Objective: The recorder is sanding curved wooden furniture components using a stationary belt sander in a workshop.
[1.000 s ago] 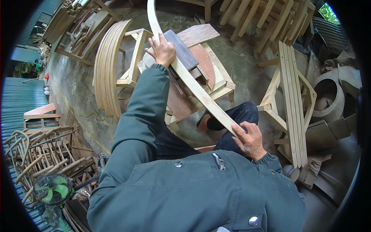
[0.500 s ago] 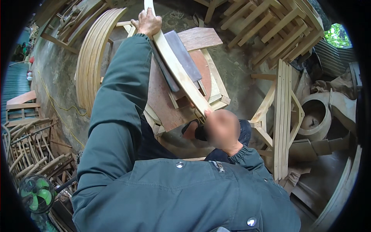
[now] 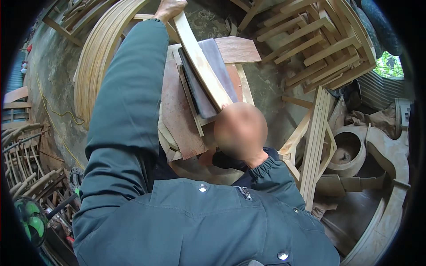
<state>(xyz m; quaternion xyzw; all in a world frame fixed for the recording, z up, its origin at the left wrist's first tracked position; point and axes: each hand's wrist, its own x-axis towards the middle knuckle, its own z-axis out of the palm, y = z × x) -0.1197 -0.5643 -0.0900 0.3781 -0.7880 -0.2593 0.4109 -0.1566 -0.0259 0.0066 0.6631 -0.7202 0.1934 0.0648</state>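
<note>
A pale, curved wooden slat (image 3: pixel 202 57) runs from the upper middle down toward my chest. At its far end my left hand (image 3: pixel 170 9) is closed on it, partly cut off by the top edge. My right hand (image 3: pixel 242 131) is at the near end, its thumb tip against the slat; a blur hides most of its fingers. Below the slat are two dark grey flat boards, a purplish-grey one (image 3: pixel 220 64) to its right and a darker one (image 3: pixel 195 84) to its left. They rest on a low stand topped with reddish plywood (image 3: pixel 175 104).
Curved slats (image 3: pixel 100 57) stand stacked at the upper left. Wooden frames (image 3: pixel 319 40) are piled at the upper right. A slatted frame (image 3: pixel 313 146) leans at right, beside a round grey machine housing (image 3: pixel 346 150). A green-bladed fan (image 3: pixel 31 219) and a yellow cord (image 3: pixel 57 113) lie leftward.
My left hand has moved up toward the top edge with the far part of the slat. My right hand and the near end have shifted up and left. The whole view has also shifted slightly.
</note>
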